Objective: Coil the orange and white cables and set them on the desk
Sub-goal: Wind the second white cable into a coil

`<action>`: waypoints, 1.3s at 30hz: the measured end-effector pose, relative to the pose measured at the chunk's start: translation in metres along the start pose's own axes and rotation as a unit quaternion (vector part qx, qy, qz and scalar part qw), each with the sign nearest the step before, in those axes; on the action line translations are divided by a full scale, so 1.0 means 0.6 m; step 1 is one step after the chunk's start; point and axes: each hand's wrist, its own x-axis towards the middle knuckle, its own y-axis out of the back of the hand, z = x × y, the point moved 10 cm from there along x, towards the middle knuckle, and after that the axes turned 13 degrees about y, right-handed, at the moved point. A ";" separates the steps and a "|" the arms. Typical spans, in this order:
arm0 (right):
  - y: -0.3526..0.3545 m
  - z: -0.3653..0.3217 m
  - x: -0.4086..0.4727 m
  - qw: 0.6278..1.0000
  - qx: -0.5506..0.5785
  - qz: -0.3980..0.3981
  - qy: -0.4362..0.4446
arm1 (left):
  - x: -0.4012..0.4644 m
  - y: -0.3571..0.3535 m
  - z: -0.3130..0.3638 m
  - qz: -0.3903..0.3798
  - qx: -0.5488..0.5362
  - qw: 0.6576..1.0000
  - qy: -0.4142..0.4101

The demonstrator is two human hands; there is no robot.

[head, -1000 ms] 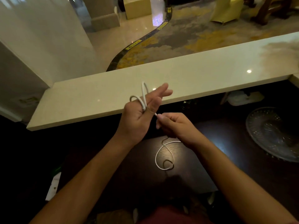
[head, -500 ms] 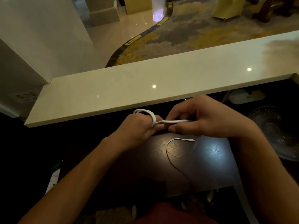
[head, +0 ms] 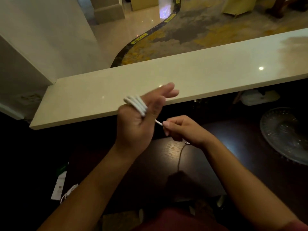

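The left hand [head: 138,124] is raised above the dark wooden table [head: 166,164], fingers extended, with the thin white cable [head: 136,104] wound in several loops around them. Just right of it, the right hand [head: 185,130] pinches the cable's free end. At far right, a clear glass dish [head: 286,135] rests on the table.

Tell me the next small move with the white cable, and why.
Probably tuck the short free end under the loops. The white cable already sits in several turns around the left hand, and the right hand pinches only a short tail beside it, so little seems left to wind before setting the coil on the dark desk.
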 end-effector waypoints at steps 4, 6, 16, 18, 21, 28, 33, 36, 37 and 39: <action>-0.013 -0.089 -0.013 0.995 -0.078 -0.057 0.033 | -0.011 -0.039 -0.081 -0.139 0.242 0.960 -0.020; 0.002 -0.130 -0.018 0.988 -0.137 -0.060 0.049 | -0.018 -0.037 -0.111 -0.180 0.256 0.950 0.023; 0.015 -0.244 -0.008 0.945 -0.271 -0.097 0.154 | -0.050 -0.080 -0.130 -0.343 0.290 0.887 0.110; 0.032 -0.219 0.013 0.980 -0.098 -0.046 0.169 | -0.063 -0.094 -0.076 -0.384 0.107 0.903 0.163; 0.026 -0.141 0.029 0.990 0.076 0.010 0.122 | -0.034 -0.070 0.011 -0.309 -0.085 0.941 0.110; -0.003 -0.028 0.030 0.995 0.086 0.032 0.026 | 0.019 -0.004 -0.021 -0.116 -0.228 0.960 0.112; -0.018 0.002 0.009 1.000 0.000 -0.011 -0.013 | 0.027 0.026 -0.050 -0.031 -0.158 0.982 0.098; -0.036 -0.010 0.001 0.998 -0.024 -0.047 -0.025 | 0.022 0.021 -0.089 -0.040 -0.020 0.992 0.120; -0.037 -0.022 -0.001 0.998 -0.029 -0.049 -0.023 | 0.019 0.011 -0.103 -0.074 0.046 0.987 0.135; -0.027 -0.052 -0.002 0.998 -0.055 -0.041 -0.011 | 0.008 -0.014 -0.130 -0.164 0.171 0.961 0.143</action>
